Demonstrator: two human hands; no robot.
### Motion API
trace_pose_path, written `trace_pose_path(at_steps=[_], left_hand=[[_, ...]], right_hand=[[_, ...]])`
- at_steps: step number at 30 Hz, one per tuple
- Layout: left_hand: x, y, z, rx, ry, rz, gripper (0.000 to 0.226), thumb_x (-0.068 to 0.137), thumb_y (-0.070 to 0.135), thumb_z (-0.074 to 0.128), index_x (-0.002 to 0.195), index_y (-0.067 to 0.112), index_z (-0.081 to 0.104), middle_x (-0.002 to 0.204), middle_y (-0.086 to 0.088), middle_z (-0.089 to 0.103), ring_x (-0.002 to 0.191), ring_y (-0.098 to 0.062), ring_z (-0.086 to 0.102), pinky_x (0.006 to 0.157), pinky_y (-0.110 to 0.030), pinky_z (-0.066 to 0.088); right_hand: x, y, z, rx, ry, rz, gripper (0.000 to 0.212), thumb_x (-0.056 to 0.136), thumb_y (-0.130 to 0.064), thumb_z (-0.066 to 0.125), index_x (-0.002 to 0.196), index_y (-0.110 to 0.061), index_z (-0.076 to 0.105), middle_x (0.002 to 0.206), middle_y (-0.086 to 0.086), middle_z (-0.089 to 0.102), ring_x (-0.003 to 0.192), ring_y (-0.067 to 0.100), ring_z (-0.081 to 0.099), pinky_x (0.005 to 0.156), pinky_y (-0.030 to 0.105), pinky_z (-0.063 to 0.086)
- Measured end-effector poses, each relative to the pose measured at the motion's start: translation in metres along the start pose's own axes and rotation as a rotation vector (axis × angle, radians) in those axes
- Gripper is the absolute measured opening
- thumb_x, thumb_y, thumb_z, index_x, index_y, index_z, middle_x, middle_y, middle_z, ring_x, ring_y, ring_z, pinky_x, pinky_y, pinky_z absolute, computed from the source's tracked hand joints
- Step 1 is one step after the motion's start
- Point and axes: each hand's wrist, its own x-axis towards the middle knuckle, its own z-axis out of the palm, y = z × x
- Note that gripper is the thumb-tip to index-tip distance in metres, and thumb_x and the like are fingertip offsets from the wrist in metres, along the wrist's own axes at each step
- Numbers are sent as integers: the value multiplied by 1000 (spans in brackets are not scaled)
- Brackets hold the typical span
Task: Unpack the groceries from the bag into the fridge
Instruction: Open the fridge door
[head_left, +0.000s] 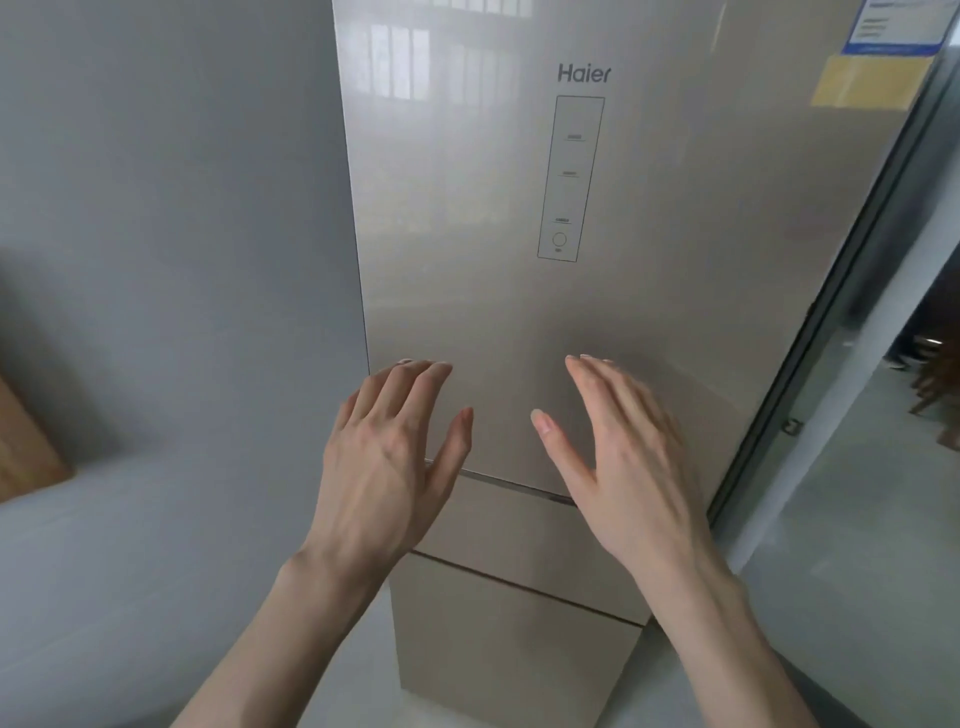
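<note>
A tall champagne-coloured fridge fills the middle of the view with its upper door closed. A narrow control panel sits below the brand name on that door. Two closed drawers lie beneath the door. My left hand and my right hand are both held up in front of the lower part of the door, fingers straight and spread, holding nothing. No grocery bag is in view.
A grey wall stands left of the fridge, with a wooden board leaning at the far left. A glass partition with a metal frame runs along the right. Stickers sit on the door's top right corner.
</note>
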Motion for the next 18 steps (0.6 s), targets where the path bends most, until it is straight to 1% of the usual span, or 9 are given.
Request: trace_pose_path(at_steps=[3,7,11,15,18], left_hand=[[19,-12,23,-6,16,-32,43,104,41,50,134,13,62,130,-3,66,119,-29,61,94,-41,50],[45,-25,54,-13,43,-53,44,104,40,51,137,12,60,134,-4,65,122,-29,61,96,-45,52],[68,-38,75,-24,94,-66,46,104,40,49,138,11,60,136,-5,64,125,-30,60,99,-46,51],[89,-55,93,-32,144,-95,47,104,37,50,140,9,58,138,-6,62,128,-31,58,100,-46,51],[104,-73,108,-42,162,-113,49,104,36,51,144,8,54,141,-8,60,132,-31,56,103,-47,50]], right_hand=[[21,11,21,14,35,-11,63,104,-55,42,149,-11,49,151,5,53,143,25,46,115,46,40],[50,29,49,-2,133,7,62,104,-52,47,149,-10,50,154,8,51,145,28,45,117,48,38],[77,39,80,7,187,26,61,104,-50,49,149,-9,50,157,10,47,147,31,43,117,51,36],[96,43,104,-3,249,36,59,103,-46,53,150,-10,49,161,12,42,151,31,36,118,53,34],[105,48,119,-58,292,66,62,104,-46,52,153,-10,45,166,13,32,155,33,27,119,55,32]])
